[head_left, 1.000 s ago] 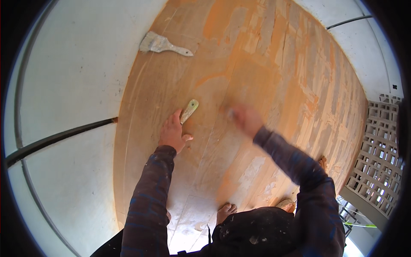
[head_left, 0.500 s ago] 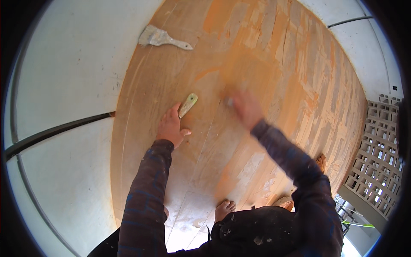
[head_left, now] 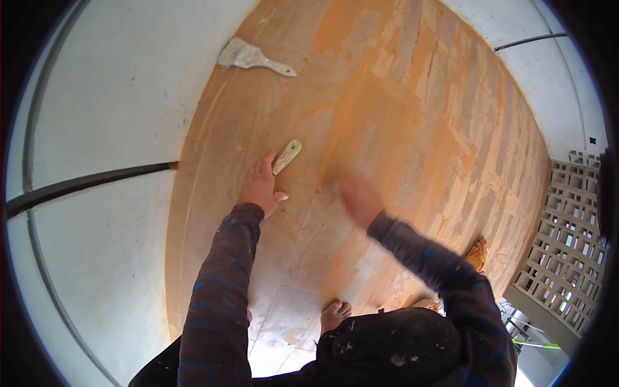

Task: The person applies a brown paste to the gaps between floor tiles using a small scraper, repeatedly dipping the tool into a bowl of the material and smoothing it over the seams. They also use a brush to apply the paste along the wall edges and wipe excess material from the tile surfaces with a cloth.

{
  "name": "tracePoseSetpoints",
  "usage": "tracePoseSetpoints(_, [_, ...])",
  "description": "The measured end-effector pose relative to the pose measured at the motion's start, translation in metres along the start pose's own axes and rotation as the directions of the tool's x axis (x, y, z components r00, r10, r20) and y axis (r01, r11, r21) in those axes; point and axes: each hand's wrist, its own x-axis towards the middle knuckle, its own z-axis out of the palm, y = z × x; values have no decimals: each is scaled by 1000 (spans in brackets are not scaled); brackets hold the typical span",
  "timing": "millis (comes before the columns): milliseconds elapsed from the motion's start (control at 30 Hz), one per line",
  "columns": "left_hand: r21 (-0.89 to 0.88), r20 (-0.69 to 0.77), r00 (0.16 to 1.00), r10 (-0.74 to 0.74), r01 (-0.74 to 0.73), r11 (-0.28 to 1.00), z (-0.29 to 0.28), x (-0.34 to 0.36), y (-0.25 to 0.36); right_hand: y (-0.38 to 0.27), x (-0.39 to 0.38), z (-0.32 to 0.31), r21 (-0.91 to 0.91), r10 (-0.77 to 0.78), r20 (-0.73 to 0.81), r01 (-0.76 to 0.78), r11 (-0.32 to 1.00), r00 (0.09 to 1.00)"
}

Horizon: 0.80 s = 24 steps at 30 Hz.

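My left hand (head_left: pixel 259 187) is planted on the wooden floor (head_left: pixel 290 226), thumb apart from the fingers. Just past its fingertips lies a hand tool with a pale green, worn handle (head_left: pixel 287 157); its other end is hidden by my fingers, and it looks like a putty knife. My right hand (head_left: pixel 361 201), smeared by motion, is low over the boards with its fingers curled. A small greyish edge shows at its front, too blurred to name. Farther off, a flat paintbrush (head_left: pixel 255 58) crusted with white paint lies near the left wall.
A pale wall (head_left: pixel 116 116) with a dark groove runs along the left. Orange filler streaks (head_left: pixel 412 129) cover the boards ahead and right. A perforated block screen (head_left: pixel 561 238) stands at the right. My bare foot (head_left: pixel 335 316) is below; brownish footwear (head_left: pixel 477 255) sits right of my arm.
My right hand has swept a little nearer to me and slightly left across the boards. My left hand stays in place; the view has shifted slightly.
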Motion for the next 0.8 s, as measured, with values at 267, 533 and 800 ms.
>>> tracePoseSetpoints(267, [-70,37,997,64,-61,996,-6,3,2,-4,55,-10,-229,-69,-223,16,973,973])
tracePoseSetpoints(533, [-60,93,995,18,-13,998,-8,3,-3,-38,-2,0,63,6,-137,3,998,991])
tracePoseSetpoints(800, [-127,122,991,48,-32,991,-7,7,-10,-3,63,-17,-181,-137,-316,82,980,939])
